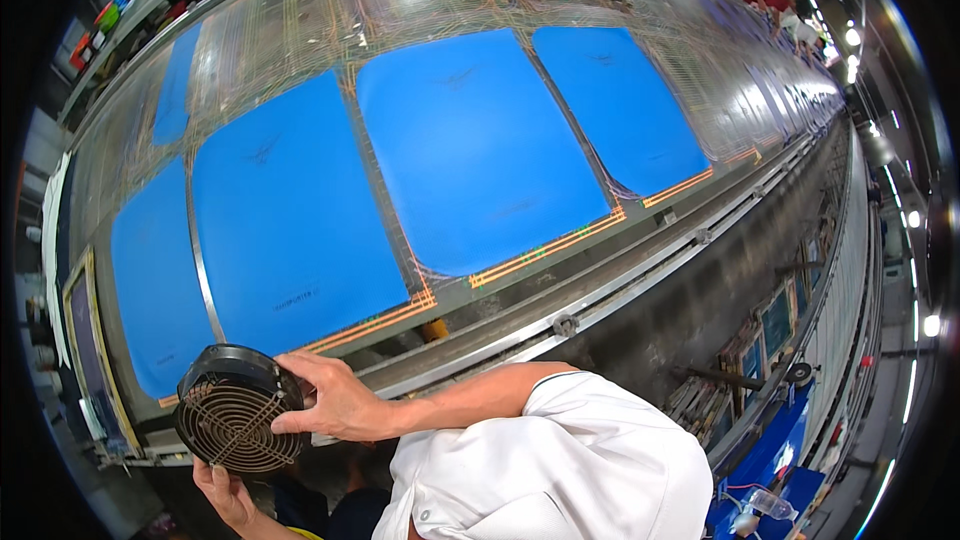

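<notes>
And the fan (pixel 242 428) at eight o'clock — right hand (pixel 345 400) at its three, left hand (pixel 226 496) at its six, fingers pinching the rim!

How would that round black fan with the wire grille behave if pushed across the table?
The round black fan is probably stiff: its housing keeps its shape between the right hand and left hand. Its curved rim suggests it might roll if set on edge.

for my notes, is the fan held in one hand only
No, the right hand and left hand both hold the black fan.
</notes>
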`<state>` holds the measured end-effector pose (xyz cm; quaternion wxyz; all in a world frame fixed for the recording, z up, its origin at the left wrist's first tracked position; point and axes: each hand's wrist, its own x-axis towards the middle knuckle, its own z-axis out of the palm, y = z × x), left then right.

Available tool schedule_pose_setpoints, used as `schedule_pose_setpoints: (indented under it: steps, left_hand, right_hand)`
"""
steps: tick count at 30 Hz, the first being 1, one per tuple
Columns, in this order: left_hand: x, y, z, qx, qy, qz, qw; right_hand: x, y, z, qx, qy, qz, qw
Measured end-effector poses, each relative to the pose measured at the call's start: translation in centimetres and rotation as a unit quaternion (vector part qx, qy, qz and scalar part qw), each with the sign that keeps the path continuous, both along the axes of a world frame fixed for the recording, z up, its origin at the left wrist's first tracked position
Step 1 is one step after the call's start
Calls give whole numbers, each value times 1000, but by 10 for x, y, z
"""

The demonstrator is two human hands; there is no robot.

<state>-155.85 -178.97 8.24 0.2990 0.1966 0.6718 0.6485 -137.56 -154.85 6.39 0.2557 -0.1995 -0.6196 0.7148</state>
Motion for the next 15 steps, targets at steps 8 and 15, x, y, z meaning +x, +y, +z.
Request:
schedule_pose_setpoints:
  steps: [8, 15]
  left_hand:
    - [-28, 64, -11, 4, -23, -63, 998]
    - [-32, 100, -31, -14, -58, -79, 995]
  right_hand:
    - [-3, 38, -12, -28, -42, -45, 998]
    - [-6, 47, -22, 7, -137, -59, 989]
